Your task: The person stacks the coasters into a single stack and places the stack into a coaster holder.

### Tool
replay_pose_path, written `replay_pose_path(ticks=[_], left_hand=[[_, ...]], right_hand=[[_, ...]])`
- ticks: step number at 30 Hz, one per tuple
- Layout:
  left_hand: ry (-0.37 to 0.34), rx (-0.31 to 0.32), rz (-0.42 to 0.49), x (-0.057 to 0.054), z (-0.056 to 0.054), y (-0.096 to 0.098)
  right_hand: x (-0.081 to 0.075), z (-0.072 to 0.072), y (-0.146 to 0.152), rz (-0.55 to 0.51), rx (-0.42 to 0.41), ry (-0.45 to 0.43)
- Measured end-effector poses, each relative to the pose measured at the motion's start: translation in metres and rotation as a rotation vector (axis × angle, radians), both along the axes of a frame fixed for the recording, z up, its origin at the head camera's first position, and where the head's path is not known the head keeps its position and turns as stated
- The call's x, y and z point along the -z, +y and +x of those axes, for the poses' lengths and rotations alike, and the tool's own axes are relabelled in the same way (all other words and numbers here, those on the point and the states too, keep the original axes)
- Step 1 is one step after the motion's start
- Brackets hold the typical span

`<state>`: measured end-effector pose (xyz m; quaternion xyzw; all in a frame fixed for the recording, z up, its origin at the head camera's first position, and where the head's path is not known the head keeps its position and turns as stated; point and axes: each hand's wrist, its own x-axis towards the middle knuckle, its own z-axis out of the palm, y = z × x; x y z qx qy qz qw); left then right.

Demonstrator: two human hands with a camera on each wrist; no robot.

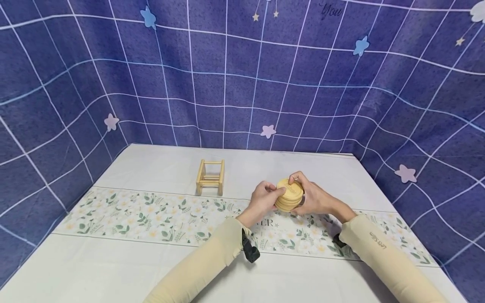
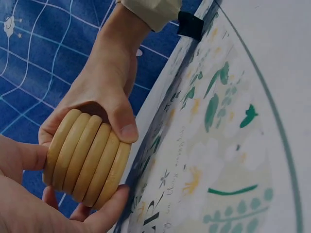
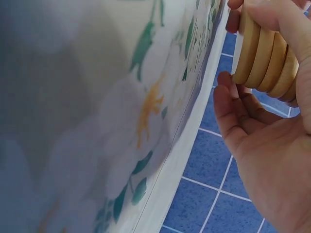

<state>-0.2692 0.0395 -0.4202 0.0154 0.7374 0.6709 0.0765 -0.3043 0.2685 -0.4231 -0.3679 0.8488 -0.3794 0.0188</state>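
A stack of several round wooden coasters (image 1: 291,190) is held between both hands above the table, right of centre. My left hand (image 1: 262,198) grips it from the left, with the thumb on the top disc. From the other side my right hand (image 1: 315,197) grips the stack, fingers on its rim. The left wrist view shows the edges of the coasters (image 2: 85,158) pressed close together, slightly uneven. In the right wrist view, coasters (image 3: 265,53) rest between thumb and fingers. A small wooden rack (image 1: 210,176) stands apart, left of the hands.
The table (image 1: 113,261) has a white cloth crossed by a floral band (image 1: 151,216) with printed lettering. A dark blue grid-patterned curtain (image 1: 242,75) with stars encloses its back and sides. Black straps sit at both wrists.
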Motion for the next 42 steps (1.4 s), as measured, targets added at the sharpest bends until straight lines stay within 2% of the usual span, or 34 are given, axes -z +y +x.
replay_pose_path(ticks=[5,18,25,31,42], left_hand=[[0.019,-0.042,0.018,0.001,0.002,0.0],[-0.016,-0.015,0.173,0.001,0.0,-0.008],[0.012,-0.022,0.243,-0.001,-0.003,-0.014],[0.006,-0.017,0.288,-0.003,-0.003,-0.019],[0.044,-0.035,0.373,-0.002,-0.005,-0.024]], right_hand=[[-0.001,0.001,-0.003,0.005,0.017,0.014],[-0.006,0.002,-0.008,0.012,0.031,0.078],[-0.009,0.0,-0.012,-0.042,0.042,0.061],[-0.011,0.003,-0.016,-0.095,0.058,0.048],[-0.006,0.003,-0.021,-0.236,0.048,0.031]])
